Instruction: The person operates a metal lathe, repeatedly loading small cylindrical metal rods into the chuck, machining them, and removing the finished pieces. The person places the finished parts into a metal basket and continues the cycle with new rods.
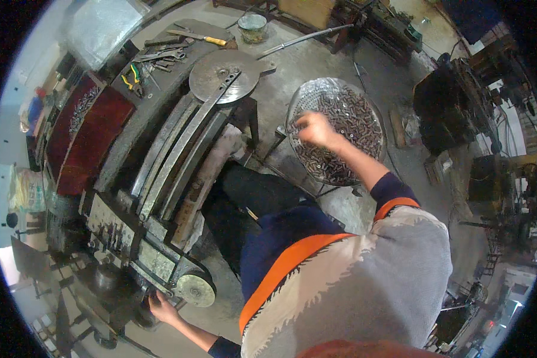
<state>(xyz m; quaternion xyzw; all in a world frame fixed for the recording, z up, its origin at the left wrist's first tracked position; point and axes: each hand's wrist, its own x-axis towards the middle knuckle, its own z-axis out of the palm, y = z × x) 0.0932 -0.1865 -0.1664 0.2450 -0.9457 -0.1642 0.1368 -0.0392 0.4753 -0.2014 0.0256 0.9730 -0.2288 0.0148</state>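
Small metal pieces fill round tray directly under right hand, fingers curled into them; left hand grips machine far off.

The one view sits on my head and looks steeply down over my chest, a wide fisheye with a black rim and edges that bend outward. My torso fills the lower right of the frame, close up. The machine runs down the left and the round tray sits upper middle, near. The concrete floor spreads across the top, farther off.
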